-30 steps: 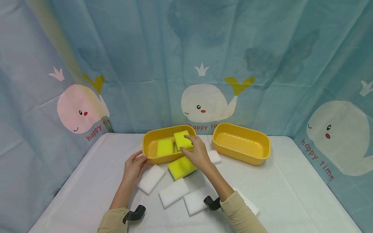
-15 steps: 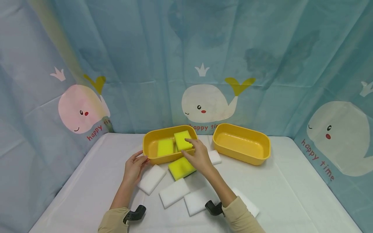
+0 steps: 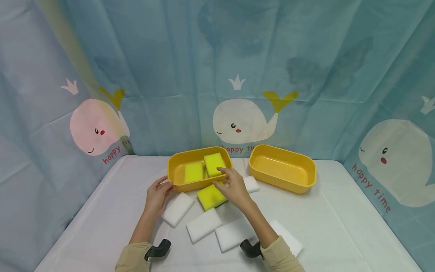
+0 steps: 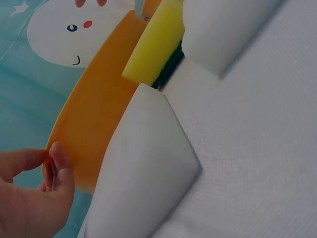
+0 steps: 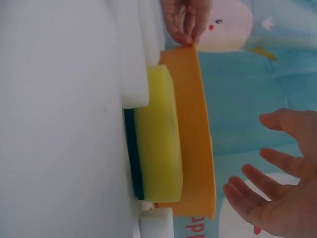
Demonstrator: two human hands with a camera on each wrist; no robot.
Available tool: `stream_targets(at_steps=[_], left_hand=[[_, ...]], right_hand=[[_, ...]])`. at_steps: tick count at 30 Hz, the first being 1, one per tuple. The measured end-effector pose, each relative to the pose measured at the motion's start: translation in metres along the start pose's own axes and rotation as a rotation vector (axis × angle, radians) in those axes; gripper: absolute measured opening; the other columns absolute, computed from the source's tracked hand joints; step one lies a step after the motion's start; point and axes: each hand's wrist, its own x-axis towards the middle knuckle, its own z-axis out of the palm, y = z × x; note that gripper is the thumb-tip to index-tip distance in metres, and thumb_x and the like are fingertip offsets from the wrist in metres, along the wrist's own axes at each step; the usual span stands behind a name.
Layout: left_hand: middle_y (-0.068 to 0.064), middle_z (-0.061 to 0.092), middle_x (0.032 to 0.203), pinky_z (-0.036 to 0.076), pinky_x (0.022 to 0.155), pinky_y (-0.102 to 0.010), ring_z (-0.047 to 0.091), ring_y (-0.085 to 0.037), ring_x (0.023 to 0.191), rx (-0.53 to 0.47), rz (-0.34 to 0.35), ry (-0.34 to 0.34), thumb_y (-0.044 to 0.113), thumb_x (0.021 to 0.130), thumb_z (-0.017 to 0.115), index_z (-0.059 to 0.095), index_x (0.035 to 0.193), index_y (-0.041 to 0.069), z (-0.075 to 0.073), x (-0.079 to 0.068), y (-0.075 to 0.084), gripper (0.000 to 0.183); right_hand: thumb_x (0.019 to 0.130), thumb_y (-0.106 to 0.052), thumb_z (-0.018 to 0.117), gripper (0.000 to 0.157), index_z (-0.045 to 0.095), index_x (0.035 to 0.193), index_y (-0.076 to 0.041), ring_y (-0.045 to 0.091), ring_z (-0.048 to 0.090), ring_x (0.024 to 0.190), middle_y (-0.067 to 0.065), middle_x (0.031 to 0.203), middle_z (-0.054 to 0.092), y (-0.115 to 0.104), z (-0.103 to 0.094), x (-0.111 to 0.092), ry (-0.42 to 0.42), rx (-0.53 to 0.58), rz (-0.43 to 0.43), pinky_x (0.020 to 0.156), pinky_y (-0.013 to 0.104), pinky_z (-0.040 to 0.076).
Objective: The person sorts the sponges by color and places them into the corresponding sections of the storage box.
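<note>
My left hand (image 3: 158, 196) pinches the near left corner of a yellow plastic tub (image 3: 176, 186), its thumb and fingertips at the rim in the left wrist view. Two yellow sponges lie inside: one flat sponge (image 3: 193, 172) mid-tub and another sponge (image 3: 214, 164), set higher, at the right end. My right hand (image 3: 233, 189) hovers by the tub's near right side, fingers spread and holding nothing in the right wrist view. Below it on the table is a third yellow sponge (image 5: 161, 144) with a dark green scouring layer underneath, right in front of the tub.
Several white sponge blocks lie on the white table, among them a left block (image 3: 178, 209), a middle block (image 3: 204, 225) and a right block (image 3: 286, 238). A second yellow tub (image 3: 282, 168) stands at the back right, with nothing in it. A blue whale-print curtain (image 3: 170, 75) hangs behind.
My right hand has drawn back slightly, down and to the right, off the sponge at the tub's right end and over the front sponge. The left hand stays at the tub's corner.
</note>
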Motion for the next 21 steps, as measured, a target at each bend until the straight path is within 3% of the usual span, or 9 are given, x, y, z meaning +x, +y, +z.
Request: stream_targets(at_steps=[6, 11, 21], left_hand=[[-0.004, 0.064, 0.108, 0.059, 0.088, -0.017, 0.07, -0.002, 0.084, 0.002, 0.003, 0.004, 0.004, 0.107, 0.06, 0.035, 0.159, -0.004, 0.0006, 0.0004, 0.0001, 0.059], [-0.006, 0.063, 0.109, 0.059, 0.088, -0.017, 0.07, -0.002, 0.084, 0.007, 0.002, 0.006, 0.004, 0.107, 0.059, 0.036, 0.159, -0.004, 0.0009, 0.0002, 0.0002, 0.058], [-0.008, 0.063, 0.114, 0.059, 0.09, -0.017, 0.069, -0.001, 0.086, 0.033, -0.017, 0.015, 0.007, 0.108, 0.058, 0.036, 0.16, -0.001, 0.0001, 0.0, 0.0012, 0.057]], right_hand=[[0.097, -0.01, 0.076, 0.046, 0.063, 0.139, 0.002, 0.044, 0.062, 0.111, 0.027, 0.13, 0.063, 0.0015, 0.0015, -0.004, -0.013, 0.023, 0.031, 0.093, 0.061, 0.056], [0.097, -0.012, 0.076, 0.046, 0.064, 0.139, 0.0, 0.044, 0.062, 0.113, 0.025, 0.13, 0.064, 0.0042, 0.0039, -0.0065, -0.026, -0.001, 0.049, 0.094, 0.056, 0.057], [0.096, -0.013, 0.077, 0.049, 0.063, 0.14, 0.0, 0.046, 0.059, 0.122, 0.025, 0.136, 0.06, 0.0062, 0.0082, -0.0088, -0.063, 0.008, 0.108, 0.103, 0.058, 0.054]])
